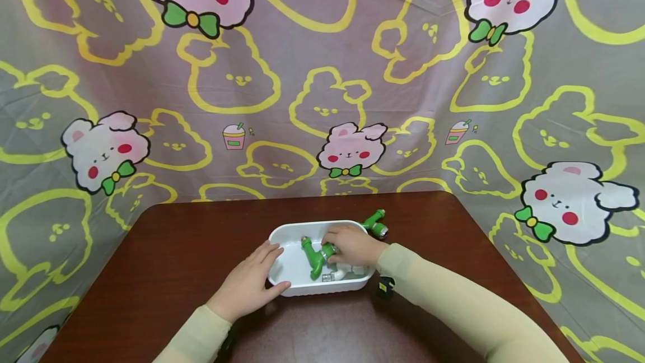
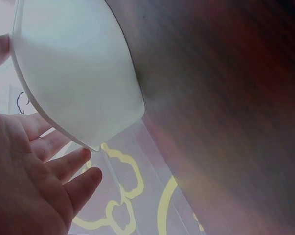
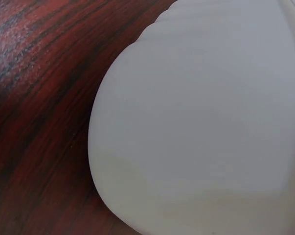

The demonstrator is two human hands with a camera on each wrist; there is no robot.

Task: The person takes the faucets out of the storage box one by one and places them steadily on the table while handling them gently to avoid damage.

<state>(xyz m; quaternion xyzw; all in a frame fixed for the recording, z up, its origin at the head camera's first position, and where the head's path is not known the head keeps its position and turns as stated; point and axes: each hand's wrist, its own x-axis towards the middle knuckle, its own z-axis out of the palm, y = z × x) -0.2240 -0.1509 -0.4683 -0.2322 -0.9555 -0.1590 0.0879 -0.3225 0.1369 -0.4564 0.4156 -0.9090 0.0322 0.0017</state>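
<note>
A white oval plastic basin stands on the table. On its left rim rests my left hand, fingers extended and thumb along the near edge; the left wrist view shows these fingers touching the rim from outside. My right hand reaches into the basin's right side and grips the metal-collared end of a green tap. Beneath that hand lies a white tap with a silver end, partly covered. The right wrist view holds only the basin's outer wall and tabletop, so the right fingers are hidden there.
Behind the basin's right end, another green tap lies on the dark reddish-brown wooden table. A patterned cloth hangs close behind the table and along its sides.
</note>
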